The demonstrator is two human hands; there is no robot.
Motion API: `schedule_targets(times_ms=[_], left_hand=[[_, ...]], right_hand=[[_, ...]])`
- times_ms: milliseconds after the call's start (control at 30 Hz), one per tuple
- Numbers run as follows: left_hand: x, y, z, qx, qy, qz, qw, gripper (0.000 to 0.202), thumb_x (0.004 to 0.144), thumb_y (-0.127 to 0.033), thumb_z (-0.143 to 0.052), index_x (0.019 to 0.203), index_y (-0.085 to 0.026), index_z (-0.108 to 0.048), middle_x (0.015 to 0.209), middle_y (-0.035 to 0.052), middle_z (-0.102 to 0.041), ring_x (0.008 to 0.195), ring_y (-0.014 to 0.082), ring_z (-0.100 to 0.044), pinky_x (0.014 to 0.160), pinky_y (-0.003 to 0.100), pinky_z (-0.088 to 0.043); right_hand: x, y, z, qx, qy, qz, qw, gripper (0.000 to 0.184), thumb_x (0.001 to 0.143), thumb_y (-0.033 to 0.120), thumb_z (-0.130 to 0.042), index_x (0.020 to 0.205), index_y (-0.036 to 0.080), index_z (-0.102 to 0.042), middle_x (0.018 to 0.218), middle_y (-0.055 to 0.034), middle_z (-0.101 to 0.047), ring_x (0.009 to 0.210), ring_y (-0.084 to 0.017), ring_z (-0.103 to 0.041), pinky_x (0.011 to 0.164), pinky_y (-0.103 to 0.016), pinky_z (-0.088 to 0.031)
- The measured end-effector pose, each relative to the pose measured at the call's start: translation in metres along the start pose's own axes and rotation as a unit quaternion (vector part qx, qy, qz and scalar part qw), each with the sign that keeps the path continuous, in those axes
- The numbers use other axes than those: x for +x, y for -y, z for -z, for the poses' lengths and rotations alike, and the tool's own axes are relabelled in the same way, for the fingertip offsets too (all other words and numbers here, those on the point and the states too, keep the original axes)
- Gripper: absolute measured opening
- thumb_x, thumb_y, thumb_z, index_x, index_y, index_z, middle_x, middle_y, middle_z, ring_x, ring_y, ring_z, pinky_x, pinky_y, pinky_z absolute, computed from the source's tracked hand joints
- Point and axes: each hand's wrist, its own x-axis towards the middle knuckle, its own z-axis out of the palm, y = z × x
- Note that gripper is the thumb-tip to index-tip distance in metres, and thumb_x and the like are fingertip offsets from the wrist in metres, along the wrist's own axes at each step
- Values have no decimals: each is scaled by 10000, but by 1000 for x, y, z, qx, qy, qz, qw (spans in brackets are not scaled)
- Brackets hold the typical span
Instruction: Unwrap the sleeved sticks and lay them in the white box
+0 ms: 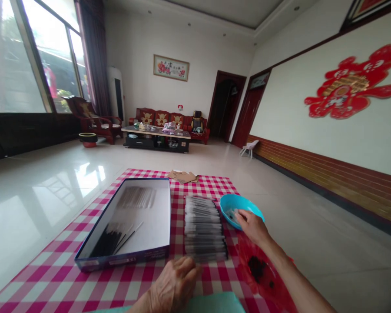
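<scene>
My right hand (252, 225) is over the rim of a blue bowl (226, 201), its fingertips pinched together among small whitish, see-through pieces (230, 214). Exactly what the fingertips hold is too small to make out. My left hand (177, 280) is closed near the table's front, just below a row of clear tubes with dark ends (204, 226) that look like pens. Anything inside its curled fingers is hidden. Left of that row stands a shallow box (156, 237) with thin black sticks (109, 239) at its near side and clear tubes (137, 198) farther back.
A red plastic bag (247, 252) holding small black pieces (256, 267) lies under my right forearm. Cardboard scraps (184, 176) rest at the far edge of the checked tablecloth (61, 261). A pale green sheet (218, 303) is right in front of me.
</scene>
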Motion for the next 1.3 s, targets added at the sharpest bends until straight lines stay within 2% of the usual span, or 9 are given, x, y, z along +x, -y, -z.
schedule_targets(times_ms=[67,133,267,367,500,633,867,1000,1300], left_hand=[[0,1,-1,1,-2,0,1000,205,764,-58,-423,893,-190,-513,773,37,-551,668,169,-519,558,260,-388],[0,2,-1,-2,-9,-2,1000,211,778,-67,-412,916,-192,-511,771,39,-554,659,164,-526,555,253,-386],[2,4,2,-10,-29,-4,1000,184,806,-86,-395,899,-195,-510,757,40,-560,631,151,-527,543,244,-379],[3,6,3,-13,-41,-11,999,167,820,-103,-387,882,-198,-510,743,38,-562,603,144,-517,519,243,-367],[2,8,1,-20,-45,-14,999,169,831,-115,-385,909,-199,-510,756,37,-566,610,142,-528,519,239,-379],[-1,9,-1,-26,-15,8,1000,184,831,-119,-394,948,-197,-513,775,41,-561,668,150,-549,569,234,-397],[-3,9,0,-18,22,32,999,165,848,-125,-398,949,-194,-510,784,25,-557,667,153,-528,571,245,-366],[-5,11,-3,-12,16,31,999,169,845,-122,-400,955,-190,-508,785,21,-552,660,153,-525,565,249,-356],[-5,11,-2,-13,6,31,999,141,849,-141,-401,926,-184,-511,760,17,-546,643,143,-524,547,238,-352]], right_hand=[[15,-23,2,-49,26,-3,998,245,756,299,-530,563,193,-637,577,-44,-640,592,-186,-577,599,-285,-392],[24,-40,0,-87,53,-5,995,243,751,261,-534,547,180,-640,562,-48,-634,581,-179,-585,589,-286,-386],[35,-54,-14,-141,84,2,987,162,799,265,-555,800,160,-679,782,-56,-679,734,-171,-617,696,-299,-434],[43,-53,-25,-164,101,18,981,151,823,298,-588,853,160,-644,851,-28,-666,782,-155,-613,761,-339,-464],[51,-40,-32,-172,98,41,979,139,832,251,-560,784,160,-654,814,-30,-674,781,-168,-618,752,-333,-463],[47,-7,-29,-156,84,87,980,208,809,179,-481,779,165,-686,798,-61,-682,766,-189,-616,737,-294,-438],[-10,58,-34,-139,162,207,955,174,831,202,-490,825,231,-661,847,-15,-644,793,-147,-594,733,-231,-421],[-30,66,-48,-192,161,214,944,131,796,149,-528,805,205,-646,841,-46,-615,809,-184,-576,737,-282,-396],[-30,69,-52,-243,144,220,934,117,784,123,-522,775,194,-615,839,-57,-604,810,-201,-561,755,-313,-373]])
